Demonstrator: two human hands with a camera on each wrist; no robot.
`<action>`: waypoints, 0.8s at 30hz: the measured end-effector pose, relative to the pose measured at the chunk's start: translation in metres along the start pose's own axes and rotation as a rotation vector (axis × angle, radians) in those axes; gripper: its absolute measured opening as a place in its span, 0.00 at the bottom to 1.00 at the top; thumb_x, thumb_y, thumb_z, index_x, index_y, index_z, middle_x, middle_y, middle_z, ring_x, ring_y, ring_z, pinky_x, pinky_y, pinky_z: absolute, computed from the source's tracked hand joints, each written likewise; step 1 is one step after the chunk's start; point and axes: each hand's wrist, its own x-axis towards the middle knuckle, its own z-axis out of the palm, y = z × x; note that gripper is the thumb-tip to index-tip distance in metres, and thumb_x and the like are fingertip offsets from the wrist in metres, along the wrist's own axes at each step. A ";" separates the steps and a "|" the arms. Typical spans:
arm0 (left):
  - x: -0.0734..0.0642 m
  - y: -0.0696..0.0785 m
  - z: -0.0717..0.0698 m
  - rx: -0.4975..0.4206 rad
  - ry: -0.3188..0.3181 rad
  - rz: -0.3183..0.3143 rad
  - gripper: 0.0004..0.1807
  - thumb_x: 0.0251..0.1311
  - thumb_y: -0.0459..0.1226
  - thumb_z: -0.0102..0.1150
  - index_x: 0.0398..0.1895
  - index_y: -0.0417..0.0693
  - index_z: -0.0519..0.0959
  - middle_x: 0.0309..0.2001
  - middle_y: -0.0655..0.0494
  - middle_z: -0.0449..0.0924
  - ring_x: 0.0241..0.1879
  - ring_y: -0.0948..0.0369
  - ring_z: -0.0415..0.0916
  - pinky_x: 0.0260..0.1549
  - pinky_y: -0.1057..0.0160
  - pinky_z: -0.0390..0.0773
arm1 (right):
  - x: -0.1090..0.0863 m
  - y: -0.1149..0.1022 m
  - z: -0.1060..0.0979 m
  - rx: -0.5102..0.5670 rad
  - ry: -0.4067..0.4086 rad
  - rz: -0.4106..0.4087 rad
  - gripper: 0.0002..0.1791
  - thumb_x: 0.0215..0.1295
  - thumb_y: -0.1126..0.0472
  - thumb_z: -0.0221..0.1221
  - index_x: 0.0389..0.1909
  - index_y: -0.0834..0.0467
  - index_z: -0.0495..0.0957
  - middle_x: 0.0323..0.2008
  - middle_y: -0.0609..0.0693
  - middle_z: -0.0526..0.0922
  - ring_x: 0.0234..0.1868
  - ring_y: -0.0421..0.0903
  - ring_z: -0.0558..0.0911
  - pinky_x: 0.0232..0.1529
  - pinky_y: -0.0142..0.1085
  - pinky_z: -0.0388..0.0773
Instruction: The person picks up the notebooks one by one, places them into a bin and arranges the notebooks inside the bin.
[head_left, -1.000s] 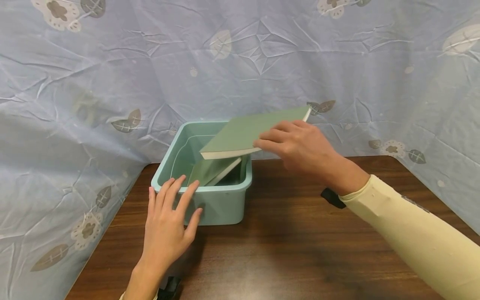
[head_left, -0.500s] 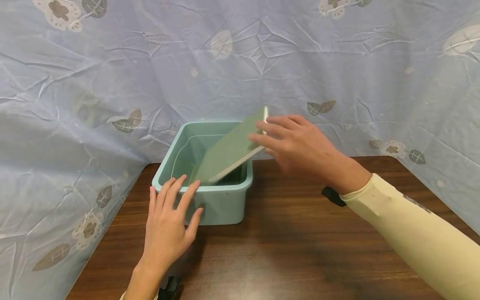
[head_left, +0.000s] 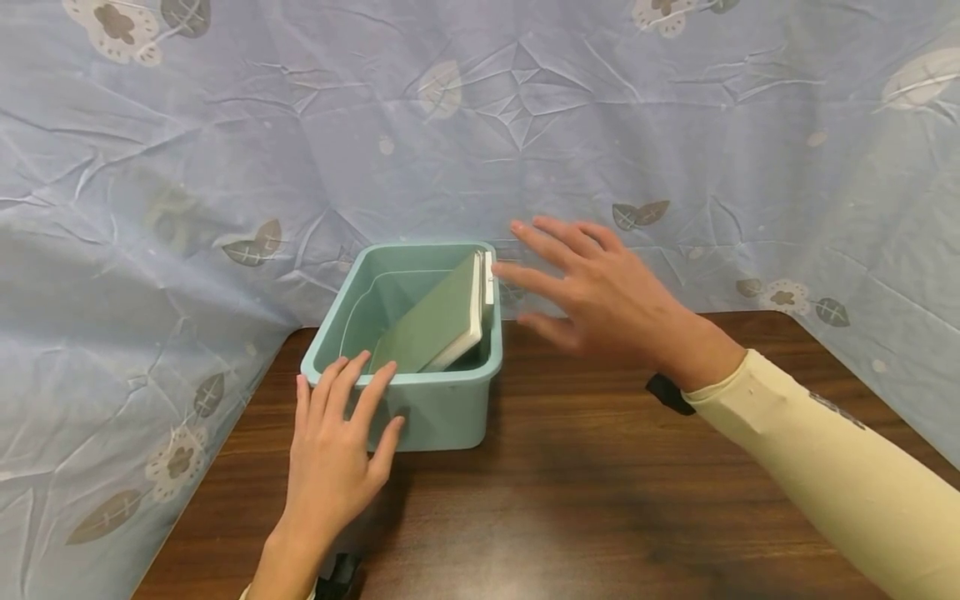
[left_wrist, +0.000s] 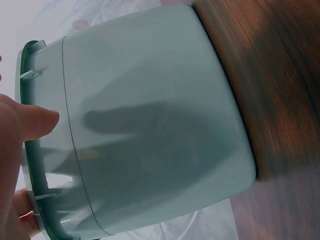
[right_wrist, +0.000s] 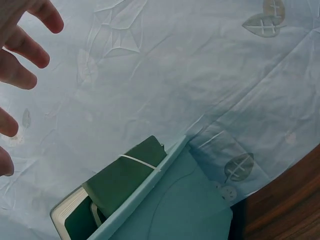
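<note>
A pale green plastic bin stands on the table, holding green-covered books. The nearer green book leans inside it, cover up, its pale page edges toward the right wall. Behind it, against that wall, shows a second green book with a thin white band across it in the right wrist view. My left hand rests with spread fingertips on the near rim, thumb along the outside. My right hand hovers right of the bin, fingers spread, holding nothing.
Dark wood-grain table lies under the bin and stretches to its right. A wrinkled blue-grey cloth with leaf and flower prints hangs behind and along both sides.
The book my right hand gripped has dropped down into the bin and now leans inside. My right fingers have let go and spread. The left hand stays at the rim.
</note>
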 end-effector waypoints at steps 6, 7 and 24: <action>0.000 0.000 0.000 0.000 0.005 0.002 0.34 0.58 0.42 0.64 0.71 0.57 0.69 0.70 0.45 0.67 0.70 0.44 0.60 0.69 0.28 0.45 | -0.002 0.000 0.001 0.002 -0.023 0.004 0.33 0.62 0.44 0.64 0.68 0.44 0.71 0.72 0.57 0.67 0.73 0.55 0.65 0.65 0.55 0.65; 0.000 0.000 0.000 0.000 0.003 0.001 0.34 0.58 0.42 0.64 0.71 0.57 0.69 0.70 0.45 0.67 0.70 0.44 0.60 0.69 0.28 0.45 | -0.003 0.000 0.002 0.002 -0.025 0.005 0.33 0.62 0.43 0.63 0.68 0.43 0.71 0.72 0.57 0.66 0.73 0.55 0.65 0.65 0.55 0.65; -0.001 0.000 -0.001 0.005 -0.014 -0.001 0.34 0.59 0.44 0.62 0.72 0.58 0.68 0.71 0.46 0.65 0.71 0.43 0.59 0.69 0.28 0.46 | -0.038 0.007 0.011 -0.028 -0.216 0.098 0.38 0.63 0.27 0.51 0.72 0.34 0.63 0.79 0.51 0.51 0.79 0.56 0.49 0.70 0.67 0.54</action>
